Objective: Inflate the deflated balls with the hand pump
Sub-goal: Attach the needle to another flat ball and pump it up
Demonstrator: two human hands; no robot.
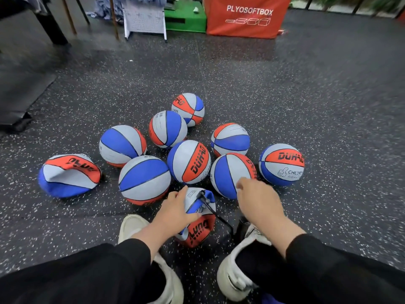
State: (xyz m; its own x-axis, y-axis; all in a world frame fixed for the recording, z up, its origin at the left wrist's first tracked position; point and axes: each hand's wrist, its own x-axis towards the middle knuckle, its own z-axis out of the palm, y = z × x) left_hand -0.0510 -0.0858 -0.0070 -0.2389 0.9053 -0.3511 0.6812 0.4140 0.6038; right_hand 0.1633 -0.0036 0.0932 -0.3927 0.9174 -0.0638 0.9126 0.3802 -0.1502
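Note:
A crumpled, deflated red, white and blue ball [198,227] lies on the floor between my shoes. My left hand [175,210] rests on its left side and grips it. A black pump hose [215,212] is plugged into its top and runs right to the black hand pump [242,227], mostly hidden behind my right forearm. My right hand [257,198] hovers over the floor with fingers loosely curled, touching an inflated ball [230,174] and holding nothing. Another deflated ball [68,175] sits collapsed at the far left.
Several inflated balls of the same colours cluster on the speckled black rubber floor [306,106] ahead of me. An orange soft box [245,16], a green box [186,18] and a white rack [144,18] stand at the back. A dark bench [19,93] sits at left.

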